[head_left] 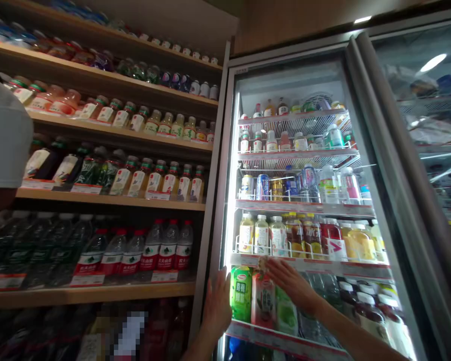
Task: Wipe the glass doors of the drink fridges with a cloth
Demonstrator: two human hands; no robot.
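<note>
The left hand [217, 307], unclenched, stands at the glass-door refrigerator's [223, 170] left edge. The right hand [291, 282] stretches its fingers over a crumpled, pale-brown wad [263, 263] before the refrigerator's lit glass; grip unclear. Between them lies open room. Wooden shelves [108, 200] flank the refrigerator's left.

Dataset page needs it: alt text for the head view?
The wearer's left hand is raised, open, near the left edge of a lit drinks fridge; the right hand is farther right, a small, indistinct item at its fingertips. Wooden shelves of bottles stand to the left.
</note>
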